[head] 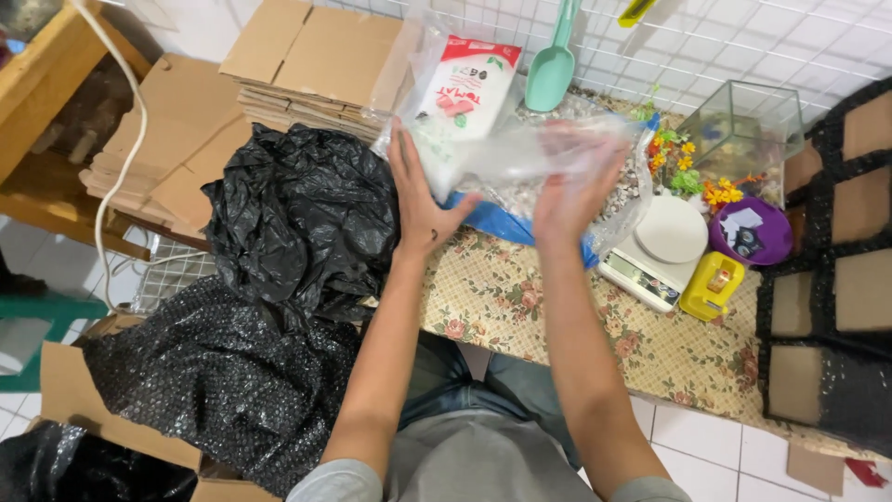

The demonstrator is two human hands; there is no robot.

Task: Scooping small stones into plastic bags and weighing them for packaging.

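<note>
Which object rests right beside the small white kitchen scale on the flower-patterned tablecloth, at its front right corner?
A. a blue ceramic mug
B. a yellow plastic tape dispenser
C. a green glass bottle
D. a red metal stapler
B: the yellow plastic tape dispenser sits against the front right corner of the small white kitchen scale on the flower-patterned tablecloth.

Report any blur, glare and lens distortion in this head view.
Head view: right hand smeared by motion blur behind the clear plastic bag; left hand sharp; soft glare on the black plastic sheet; wall tiles bow from wide-angle distortion; light even.
</note>
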